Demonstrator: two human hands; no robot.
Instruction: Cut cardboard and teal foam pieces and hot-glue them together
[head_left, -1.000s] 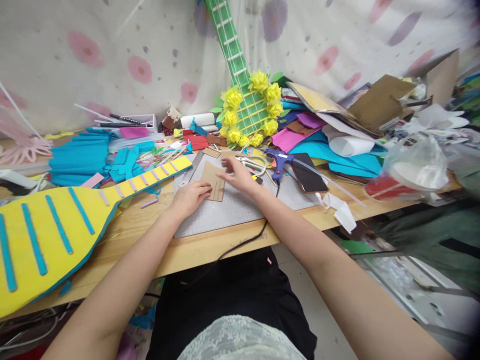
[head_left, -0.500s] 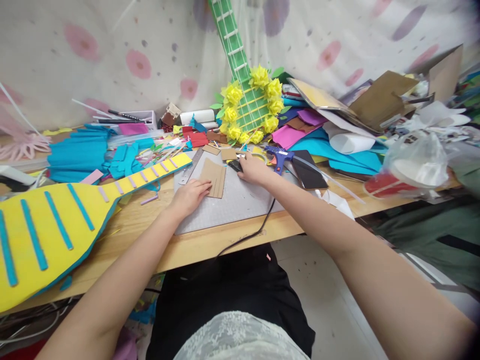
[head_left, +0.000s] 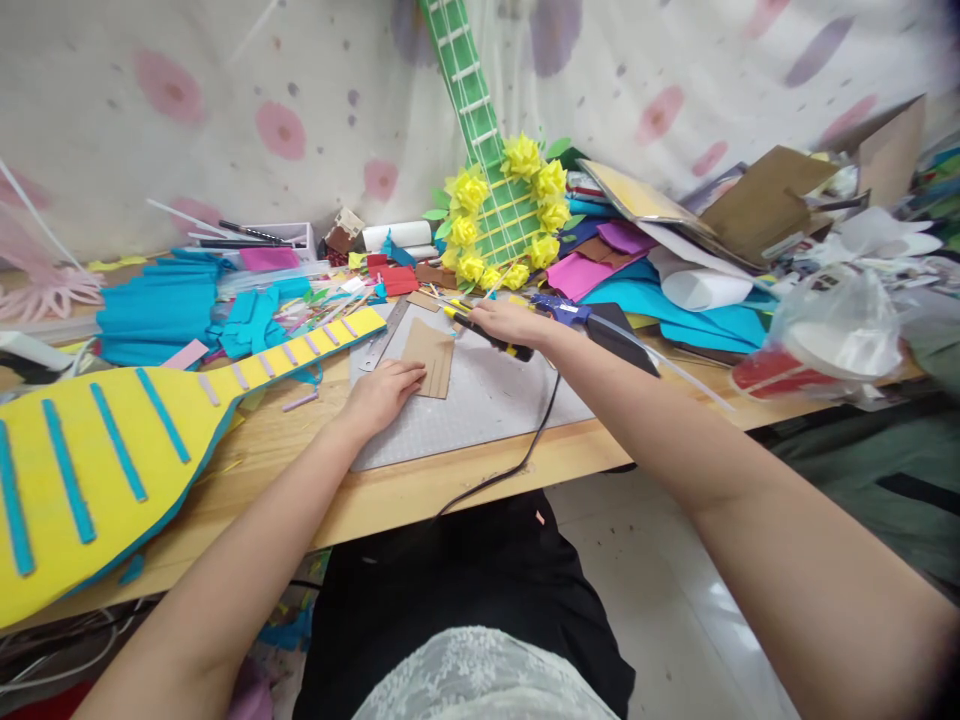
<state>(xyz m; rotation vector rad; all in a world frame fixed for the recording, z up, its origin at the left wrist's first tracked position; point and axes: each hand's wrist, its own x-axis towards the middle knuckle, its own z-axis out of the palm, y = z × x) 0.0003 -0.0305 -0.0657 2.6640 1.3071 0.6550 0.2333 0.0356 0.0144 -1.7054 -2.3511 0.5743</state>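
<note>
My left hand (head_left: 384, 398) lies with fingers stretched out, their tips resting on the left edge of a small brown cardboard piece (head_left: 433, 362). That piece sits on a grey cutting mat (head_left: 480, 420). My right hand (head_left: 501, 320) is closed round a yellow-and-black utility knife (head_left: 517, 350), held above the back of the mat. Its fingers partly hide the knife. A metal ruler (head_left: 384, 345) lies left of the cardboard. Just beyond my right hand is a blue glue gun (head_left: 562, 308), and a dark phone (head_left: 622, 335) is partly hidden by my forearm.
A yellow paper guitar shape (head_left: 112, 430) with blue strips lies on the left. A green guitar model (head_left: 495, 190) with yellow flowers stands at the back. Coloured sheets (head_left: 667, 305) pile up at the right, near a bagged red cup (head_left: 787, 370). A black cable (head_left: 525, 460) crosses the mat.
My right hand has lifted the utility knife from the back of the mat and turned it. My left hand stays on the cardboard.
</note>
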